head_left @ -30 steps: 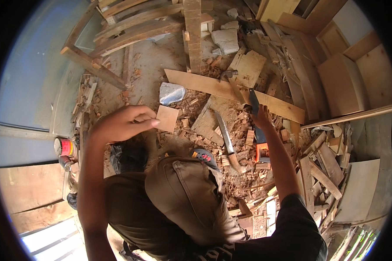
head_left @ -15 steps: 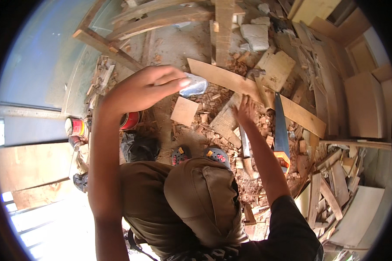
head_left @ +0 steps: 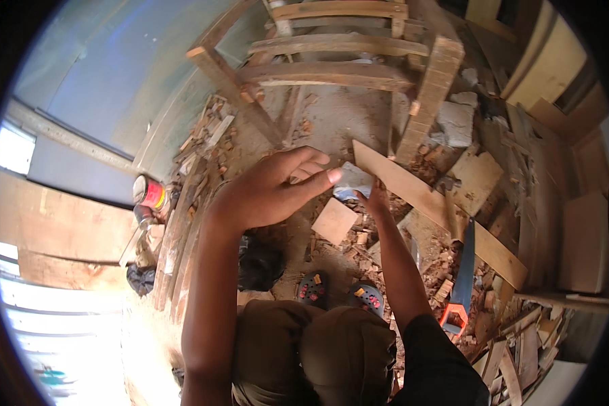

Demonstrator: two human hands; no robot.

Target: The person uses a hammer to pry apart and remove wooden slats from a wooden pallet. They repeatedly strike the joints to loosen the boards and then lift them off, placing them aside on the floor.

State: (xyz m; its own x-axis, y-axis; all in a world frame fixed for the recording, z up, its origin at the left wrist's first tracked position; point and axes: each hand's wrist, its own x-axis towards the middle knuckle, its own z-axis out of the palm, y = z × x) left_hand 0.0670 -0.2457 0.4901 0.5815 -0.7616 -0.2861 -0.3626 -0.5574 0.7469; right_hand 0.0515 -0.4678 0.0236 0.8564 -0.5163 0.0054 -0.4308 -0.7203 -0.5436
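Now: my right hand [head_left: 375, 201] reaches for the pale folded sheet [head_left: 353, 183] beside the long plank [head_left: 440, 210]; fingers hidden, grip untellable.
Left hand [head_left: 267, 193]: raised above the sheet, fingers loosely spread, holding nothing.
Next, I judge: close fingers on the sheet.

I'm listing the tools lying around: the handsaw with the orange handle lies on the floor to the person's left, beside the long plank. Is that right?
Not quite. In the head view the handsaw with the orange handle lies on the floor to the person's right, not the left, beside the long plank. What stands on the left is a red can.
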